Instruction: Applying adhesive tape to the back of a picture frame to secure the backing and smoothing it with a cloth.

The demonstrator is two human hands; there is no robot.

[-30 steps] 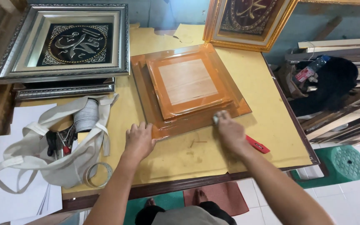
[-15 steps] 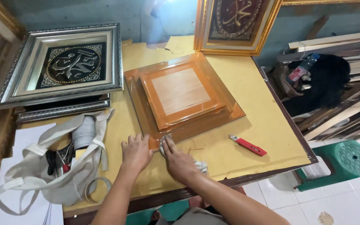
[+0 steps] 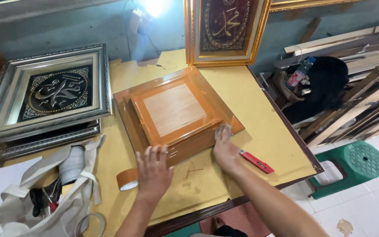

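From the head camera, the brown-taped frame back (image 3: 176, 112) lies flat in the middle of the yellow table (image 3: 268, 127), and both your hands are on its near edge. Your right hand (image 3: 224, 147) is open, fingers flat on the tape near the right corner; your left hand (image 3: 154, 169) is also open, palm down on the near left part, holding nothing. To do this pressing well, I would keep the left hand steady as an anchor and run the right fingers firmly along the edge, so the tape seats without bubbles or creases. Mind the red cutter (image 3: 256, 161) just beside your right wrist.

Against the frame half a second back, your right hand has travelled from beside the left hand out toward the right corner. The tape roll (image 3: 127, 179), then under your right hand, now stands by itself on the table left of your left hand. The view has also tipped, so the gold frame (image 3: 224, 30) and silver frame (image 3: 51, 94) sit lower.
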